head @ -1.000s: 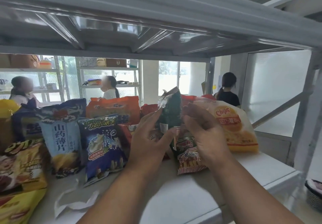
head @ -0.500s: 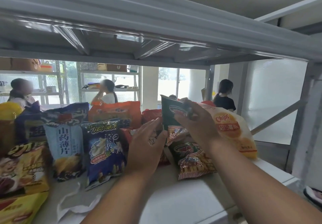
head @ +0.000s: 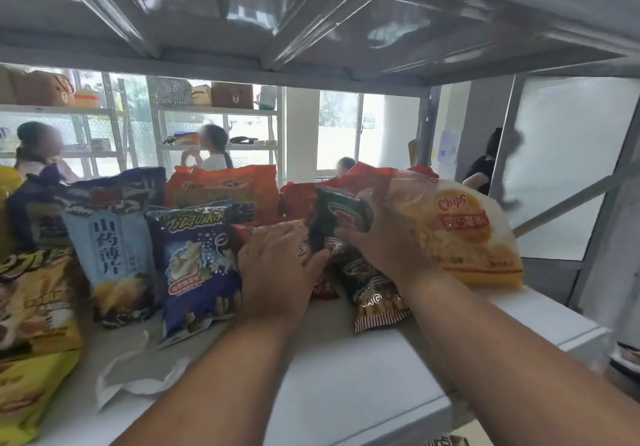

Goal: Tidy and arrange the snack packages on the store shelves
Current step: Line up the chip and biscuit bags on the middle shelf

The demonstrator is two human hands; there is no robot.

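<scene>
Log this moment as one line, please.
step: straightening snacks | right hand: grips dark green bag | left hand: on red packet | shelf: bags upright

We have one head-worn view, facing forward and slightly down; it sits close to the white shelf [head: 346, 376]. The upper shelf's underside [head: 311, 12] fills its top.

You see glossy, crinkled plastic-film snack bags [head: 197, 265]; smooth matt white shelf board [head: 346, 376]; shiny grey metal underside overhead [head: 311, 12].
</scene>
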